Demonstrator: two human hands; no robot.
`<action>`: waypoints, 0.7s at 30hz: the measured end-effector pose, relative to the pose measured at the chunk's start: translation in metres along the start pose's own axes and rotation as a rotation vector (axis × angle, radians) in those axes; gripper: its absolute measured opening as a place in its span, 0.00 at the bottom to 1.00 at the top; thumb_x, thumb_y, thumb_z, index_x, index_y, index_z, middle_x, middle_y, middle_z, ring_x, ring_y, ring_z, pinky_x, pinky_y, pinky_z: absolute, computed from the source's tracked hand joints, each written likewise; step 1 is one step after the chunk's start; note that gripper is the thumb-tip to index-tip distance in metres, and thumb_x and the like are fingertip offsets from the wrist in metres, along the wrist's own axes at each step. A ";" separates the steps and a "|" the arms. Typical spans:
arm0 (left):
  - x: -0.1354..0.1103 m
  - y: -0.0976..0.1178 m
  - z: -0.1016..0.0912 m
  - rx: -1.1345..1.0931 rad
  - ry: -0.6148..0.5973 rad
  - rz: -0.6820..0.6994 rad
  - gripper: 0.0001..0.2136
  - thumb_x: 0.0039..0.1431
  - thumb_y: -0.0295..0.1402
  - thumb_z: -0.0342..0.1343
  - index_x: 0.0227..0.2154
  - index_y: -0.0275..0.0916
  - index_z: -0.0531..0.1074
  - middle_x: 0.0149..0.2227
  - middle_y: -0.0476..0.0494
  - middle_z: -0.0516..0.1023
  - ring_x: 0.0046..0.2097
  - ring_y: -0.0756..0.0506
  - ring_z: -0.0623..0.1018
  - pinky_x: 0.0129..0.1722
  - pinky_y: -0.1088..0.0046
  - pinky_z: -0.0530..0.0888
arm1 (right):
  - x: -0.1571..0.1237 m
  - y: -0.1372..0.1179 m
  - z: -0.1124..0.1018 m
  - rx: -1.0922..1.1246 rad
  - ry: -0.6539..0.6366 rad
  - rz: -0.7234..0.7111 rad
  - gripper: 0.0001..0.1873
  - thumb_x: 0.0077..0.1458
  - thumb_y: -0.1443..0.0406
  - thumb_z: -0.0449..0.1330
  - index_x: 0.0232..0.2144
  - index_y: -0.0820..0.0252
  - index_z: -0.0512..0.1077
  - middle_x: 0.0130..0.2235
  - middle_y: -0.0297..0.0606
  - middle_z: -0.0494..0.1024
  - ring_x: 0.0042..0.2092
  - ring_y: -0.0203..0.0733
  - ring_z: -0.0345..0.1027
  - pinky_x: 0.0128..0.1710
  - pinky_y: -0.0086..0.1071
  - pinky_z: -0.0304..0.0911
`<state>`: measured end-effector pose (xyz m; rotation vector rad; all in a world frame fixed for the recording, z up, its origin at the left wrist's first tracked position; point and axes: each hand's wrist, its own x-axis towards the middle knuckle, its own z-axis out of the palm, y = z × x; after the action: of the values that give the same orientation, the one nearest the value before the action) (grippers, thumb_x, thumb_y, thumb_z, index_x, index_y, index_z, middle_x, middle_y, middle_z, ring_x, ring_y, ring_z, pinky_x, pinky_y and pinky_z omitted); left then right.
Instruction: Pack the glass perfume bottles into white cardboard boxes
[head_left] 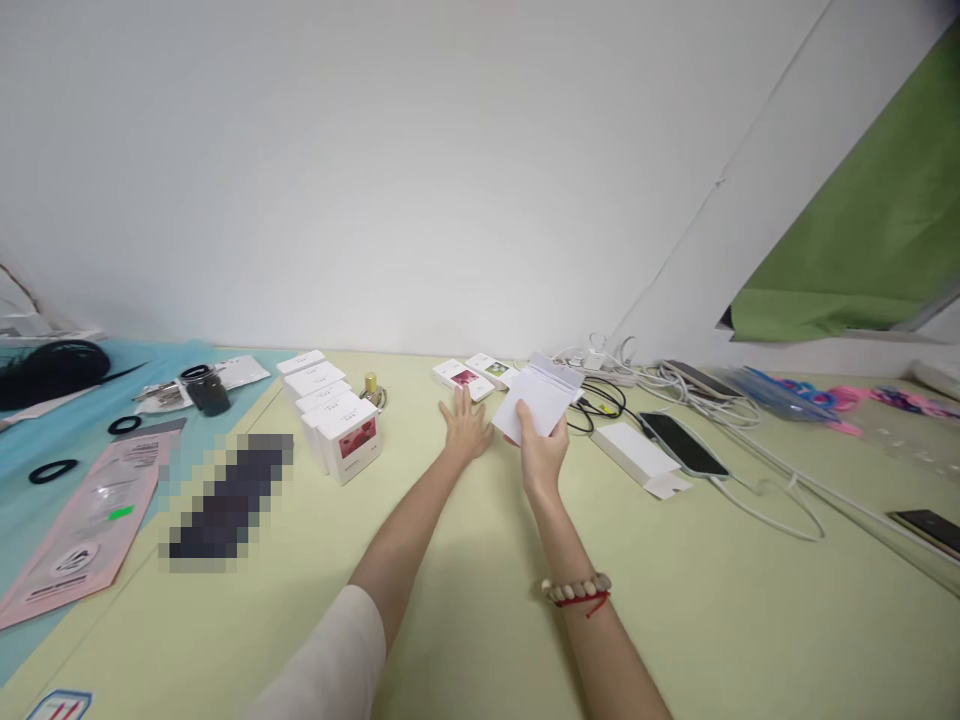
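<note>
My left hand (469, 428) reaches forward with spread fingers, its fingertips at the near edge of a small white box with a red picture (453, 371). Whether they press on it I cannot tell. Just behind and right of that box lies a similar one with a green picture (491, 368). My right hand (543, 450) is closed around a white carton (534, 395), thumb on top, held tilted above the table with a flap at its far end. To the left stands a row of upright white boxes (358, 447), the front one printed with red fruit.
A white carton (634, 455) with an open flap lies at the right beside a phone (684, 444) and tangled cables (679, 385). Behind the row stands a small gold-capped bottle (370, 384). At far left are a dark jar (205, 390) and a pink packet (94, 540).
</note>
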<state>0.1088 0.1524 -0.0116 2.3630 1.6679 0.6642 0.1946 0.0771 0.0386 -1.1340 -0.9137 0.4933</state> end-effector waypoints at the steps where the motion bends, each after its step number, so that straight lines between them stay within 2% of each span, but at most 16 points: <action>1: 0.002 0.000 0.000 0.003 0.002 -0.015 0.26 0.57 0.41 0.42 0.57 0.36 0.54 0.64 0.35 0.33 0.64 0.36 0.31 0.56 0.40 0.36 | 0.001 0.000 -0.001 -0.013 0.017 -0.008 0.32 0.44 0.52 0.58 0.49 0.62 0.62 0.48 0.46 0.70 0.45 0.45 0.67 0.42 0.40 0.66; 3: 0.005 0.000 0.001 0.006 0.036 -0.026 0.28 0.57 0.41 0.42 0.58 0.31 0.52 0.64 0.31 0.35 0.64 0.35 0.33 0.56 0.41 0.38 | 0.003 0.000 -0.003 -0.044 0.083 -0.016 0.31 0.43 0.52 0.58 0.48 0.62 0.63 0.46 0.45 0.71 0.44 0.45 0.67 0.41 0.40 0.66; 6: 0.004 0.000 0.002 0.014 0.178 -0.004 0.28 0.57 0.38 0.42 0.57 0.27 0.51 0.63 0.28 0.44 0.64 0.35 0.41 0.57 0.45 0.45 | 0.004 -0.002 -0.002 -0.050 0.109 -0.019 0.31 0.42 0.52 0.59 0.47 0.62 0.64 0.45 0.45 0.72 0.43 0.45 0.68 0.40 0.39 0.66; 9: -0.001 0.000 -0.001 0.015 0.293 0.011 0.27 0.57 0.36 0.42 0.58 0.28 0.50 0.61 0.28 0.49 0.63 0.37 0.50 0.58 0.52 0.53 | 0.003 -0.006 -0.001 -0.023 0.133 -0.014 0.30 0.42 0.52 0.60 0.45 0.63 0.65 0.44 0.44 0.73 0.42 0.45 0.68 0.39 0.39 0.66; 13: -0.013 -0.001 -0.009 -0.017 0.410 0.059 0.29 0.57 0.38 0.45 0.59 0.30 0.48 0.58 0.30 0.56 0.60 0.39 0.57 0.57 0.56 0.56 | 0.002 -0.009 -0.002 0.019 0.182 -0.006 0.32 0.42 0.51 0.60 0.47 0.61 0.63 0.45 0.45 0.72 0.42 0.45 0.68 0.38 0.38 0.66; 17: -0.033 -0.005 -0.018 -0.213 0.640 0.053 0.34 0.55 0.42 0.50 0.59 0.33 0.44 0.53 0.30 0.61 0.57 0.37 0.61 0.54 0.56 0.60 | 0.001 -0.010 -0.002 0.029 0.199 0.014 0.31 0.45 0.49 0.57 0.48 0.60 0.62 0.46 0.43 0.72 0.43 0.44 0.68 0.42 0.40 0.64; 19: -0.049 -0.005 -0.025 -0.320 0.697 0.055 0.37 0.52 0.43 0.53 0.60 0.35 0.42 0.52 0.31 0.60 0.56 0.37 0.61 0.53 0.55 0.61 | 0.001 -0.010 0.000 0.066 0.197 0.013 0.29 0.49 0.48 0.52 0.47 0.61 0.63 0.47 0.43 0.72 0.45 0.43 0.67 0.46 0.39 0.62; 21: -0.069 -0.006 -0.033 -0.417 0.702 0.068 0.38 0.51 0.42 0.55 0.60 0.38 0.40 0.52 0.32 0.59 0.56 0.38 0.61 0.53 0.55 0.61 | -0.001 -0.010 0.003 0.130 0.195 0.052 0.29 0.52 0.47 0.48 0.47 0.62 0.64 0.48 0.43 0.71 0.47 0.42 0.66 0.49 0.38 0.59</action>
<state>0.0703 0.0869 -0.0020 1.9964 1.4448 1.8104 0.1904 0.0743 0.0478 -1.0693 -0.6749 0.4687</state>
